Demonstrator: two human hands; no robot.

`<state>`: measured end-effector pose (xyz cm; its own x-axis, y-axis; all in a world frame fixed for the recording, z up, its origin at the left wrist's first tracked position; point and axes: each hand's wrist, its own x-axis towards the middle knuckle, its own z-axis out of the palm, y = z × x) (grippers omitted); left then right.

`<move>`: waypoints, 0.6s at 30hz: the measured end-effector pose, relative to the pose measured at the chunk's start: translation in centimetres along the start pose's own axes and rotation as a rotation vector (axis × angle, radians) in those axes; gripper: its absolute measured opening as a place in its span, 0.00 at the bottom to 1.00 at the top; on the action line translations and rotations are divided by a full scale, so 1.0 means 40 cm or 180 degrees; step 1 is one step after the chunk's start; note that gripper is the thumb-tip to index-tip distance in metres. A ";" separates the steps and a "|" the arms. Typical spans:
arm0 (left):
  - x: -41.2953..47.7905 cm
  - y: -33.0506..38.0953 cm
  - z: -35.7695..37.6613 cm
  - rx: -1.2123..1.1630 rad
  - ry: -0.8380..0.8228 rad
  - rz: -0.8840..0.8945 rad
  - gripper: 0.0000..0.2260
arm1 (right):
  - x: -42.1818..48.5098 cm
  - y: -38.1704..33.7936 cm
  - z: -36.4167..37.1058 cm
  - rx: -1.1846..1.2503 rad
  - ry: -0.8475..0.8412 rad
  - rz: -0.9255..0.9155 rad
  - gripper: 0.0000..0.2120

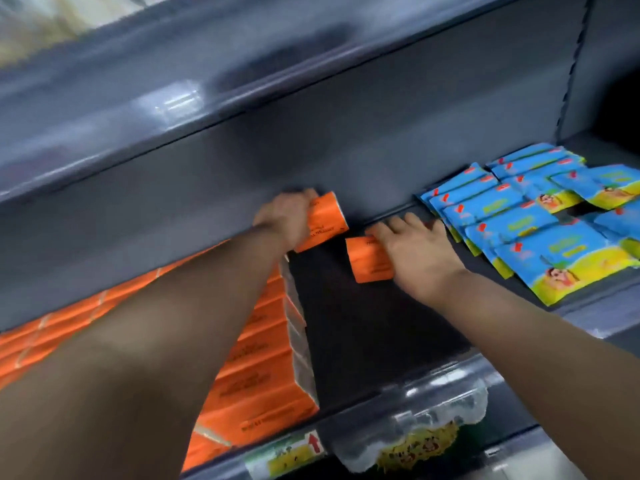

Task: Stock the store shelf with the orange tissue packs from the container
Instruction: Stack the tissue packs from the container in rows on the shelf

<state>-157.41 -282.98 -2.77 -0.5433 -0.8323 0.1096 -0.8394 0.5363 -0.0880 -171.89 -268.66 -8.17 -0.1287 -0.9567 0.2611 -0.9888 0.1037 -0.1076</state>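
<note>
My left hand grips an orange tissue pack, tilted, deep in the grey shelf near its back wall. My right hand lies over a second orange pack that rests flat on the dark shelf floor. A stacked row of orange tissue packs fills the left part of the shelf, partly hidden by my left forearm. The container is out of view.
Blue and yellow packets lie fanned out on the right of the same shelf. An upper shelf board overhangs the hands. A price label and clear plastic wrap hang at the front edge.
</note>
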 end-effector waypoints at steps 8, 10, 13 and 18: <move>0.073 -0.043 0.079 0.0345 0.0163 0.0175 0.21 | 0.038 0.006 0.035 0.0191 -0.0125 -0.0260 0.31; 0.078 -0.051 0.077 0.0401 0.0258 0.0124 0.19 | 0.048 0.003 0.040 0.0257 -0.0123 -0.0247 0.31; 0.071 -0.072 0.062 0.0172 0.0394 0.0042 0.17 | 0.072 -0.015 0.043 0.0380 -0.0159 -0.0209 0.31; 0.026 -0.128 0.020 -0.0305 0.0689 -0.0077 0.15 | 0.121 -0.080 0.049 0.0536 -0.0290 -0.0266 0.30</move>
<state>-153.66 -286.70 -2.97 -0.5048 -0.8013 0.3212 -0.8442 0.5359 0.0103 -169.21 -274.14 -8.44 -0.0320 -0.9815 0.1889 -0.9681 -0.0166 -0.2500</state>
